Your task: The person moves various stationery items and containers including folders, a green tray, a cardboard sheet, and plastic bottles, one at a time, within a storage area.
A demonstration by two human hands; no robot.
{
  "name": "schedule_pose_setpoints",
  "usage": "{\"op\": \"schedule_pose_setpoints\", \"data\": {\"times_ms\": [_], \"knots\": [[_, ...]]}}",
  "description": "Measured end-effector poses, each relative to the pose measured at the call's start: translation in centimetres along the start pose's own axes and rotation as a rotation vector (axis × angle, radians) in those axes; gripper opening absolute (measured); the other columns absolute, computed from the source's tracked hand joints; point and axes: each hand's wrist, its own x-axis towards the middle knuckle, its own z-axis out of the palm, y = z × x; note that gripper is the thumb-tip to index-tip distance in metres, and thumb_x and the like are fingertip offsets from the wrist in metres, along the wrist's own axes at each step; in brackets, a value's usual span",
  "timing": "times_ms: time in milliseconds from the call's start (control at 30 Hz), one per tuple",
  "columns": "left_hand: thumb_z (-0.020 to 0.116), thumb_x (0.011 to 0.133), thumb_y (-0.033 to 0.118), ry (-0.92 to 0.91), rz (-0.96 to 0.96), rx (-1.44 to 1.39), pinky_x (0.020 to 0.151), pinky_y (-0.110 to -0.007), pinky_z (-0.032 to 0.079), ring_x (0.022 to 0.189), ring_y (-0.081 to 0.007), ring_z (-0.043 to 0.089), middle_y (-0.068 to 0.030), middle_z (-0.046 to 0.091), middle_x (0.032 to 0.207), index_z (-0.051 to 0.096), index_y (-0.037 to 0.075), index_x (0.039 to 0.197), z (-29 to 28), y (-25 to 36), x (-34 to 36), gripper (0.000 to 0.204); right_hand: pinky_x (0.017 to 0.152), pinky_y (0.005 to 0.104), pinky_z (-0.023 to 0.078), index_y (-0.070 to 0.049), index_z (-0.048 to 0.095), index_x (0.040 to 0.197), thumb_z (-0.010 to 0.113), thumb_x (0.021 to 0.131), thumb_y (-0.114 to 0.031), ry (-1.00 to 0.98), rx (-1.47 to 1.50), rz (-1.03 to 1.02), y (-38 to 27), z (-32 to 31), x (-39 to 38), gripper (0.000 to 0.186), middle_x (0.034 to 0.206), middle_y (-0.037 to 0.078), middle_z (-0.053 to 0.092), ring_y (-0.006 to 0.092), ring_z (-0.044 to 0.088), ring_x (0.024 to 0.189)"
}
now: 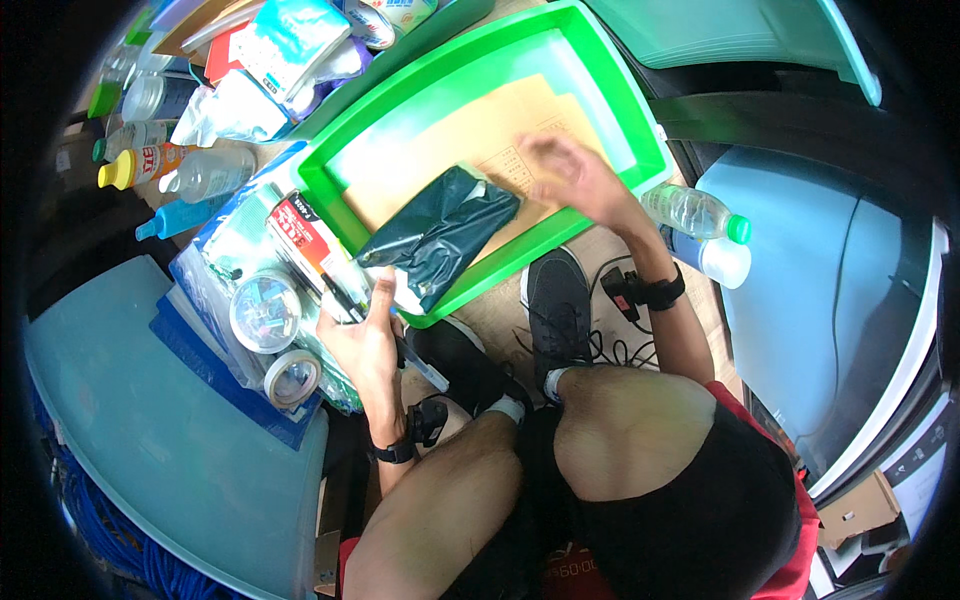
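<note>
My left hand is closed around a few slim pens; their dark ends stick out above the thumb, and a grey-blue end shows below the palm. Just above this hand is a red and white pen box. A dark green plastic-wrapped bundle lies slanted across the near side of a bright green tray. Under the bundle, a brown paper envelope covers much of the tray's bottom. My right hand, slightly blurred, hovers over the tray's right part with its fingers apart and nothing in them.
Left of the tray lie rolls of clear tape on plastic packs and blue folders. Several bottles stand beyond them, near tissue packs. Two bottles lie right of the tray. A black cable runs beside my shoes.
</note>
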Motion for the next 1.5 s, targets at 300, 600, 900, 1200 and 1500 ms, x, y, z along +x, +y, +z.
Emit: {"op": "schedule_pose_setpoints", "data": {"times_ms": [300, 600, 900, 1200, 1500], "knots": [[0.082, 0.09, 0.012, 0.258, 0.17, -0.015, 0.047, -0.024, 0.037, 0.052, -0.0069, 0.051, -0.0015, 0.063, 0.072, 0.067, 0.001, 0.092, -3.5, -0.5, -0.4, 0.019, 0.107, 0.0417, 0.048, 0.006, 0.043, 0.146, 0.091, 0.069, -0.054, 0.662, -0.806, 0.432, 5.8, -6.3, 1.2, 0.109, 0.135, 0.03, 0.057, 0.0366, 0.059, 0.126], [0.078, 0.092, 0.011, 0.711, 0.316, -0.161, 0.048, -0.023, 0.035, 0.055, -0.0077, 0.047, -0.0023, 0.056, 0.07, 0.067, -0.001, 0.092, -10.0, -0.6, -1.0, 0.016, 0.081, 0.0391, 0.058, 0.003, 0.077, 0.099, 0.085, 0.075, -0.057, 0.405, -0.406, 0.515, 4.2, -7.3, 2.3, 0.065, 0.086, 0.018, 0.077, 0.0269, 0.075, 0.083], [0.082, 0.09, 0.015, 0.854, 0.288, -0.143, 0.049, -0.022, 0.036, 0.058, -0.0082, 0.049, -0.0032, 0.06, 0.075, 0.068, -0.001, 0.095, -13.8, -2.8, -3.6, 0.022, 0.083, 0.039, 0.058, 0.005, 0.072, 0.109, 0.088, 0.073, -0.05, 0.485, -0.585, 0.434, 4.9, -6.6, 1.7, 0.068, 0.1, 0.021, 0.076, 0.029, 0.075, 0.089], [0.08, 0.09, 0.012, 1.168, 0.486, 0.017, 0.05, -0.025, 0.041, 0.058, -0.0127, 0.052, -0.0086, 0.065, 0.08, 0.066, -0.007, 0.106, -11.9, -1.9, -4.9, 0.028, 0.099, 0.032, 0.053, 0.007, 0.052, 0.143, 0.072, 0.098, -0.033, 0.375, 0.213, 0.319, -0.2, -8.0, -2.5, 0.063, 0.13, 0.016, 0.068, 0.0199, 0.067, 0.116], [0.078, 0.093, 0.01, 1.064, 0.387, -0.072, 0.046, -0.023, 0.043, 0.064, -0.0107, 0.056, -0.0121, 0.07, 0.099, 0.057, -0.004, 0.116, -10.5, -4.8, -1.0, 0.034, 0.113, 0.0407, 0.042, 0.004, 0.041, 0.151, 0.05, 0.098, -0.07, 0.11, 0.85, 0.046, 2.4, -6.2, -7.7, 0.092, 0.145, 0.014, 0.057, 0.0254, 0.054, 0.132]]}}
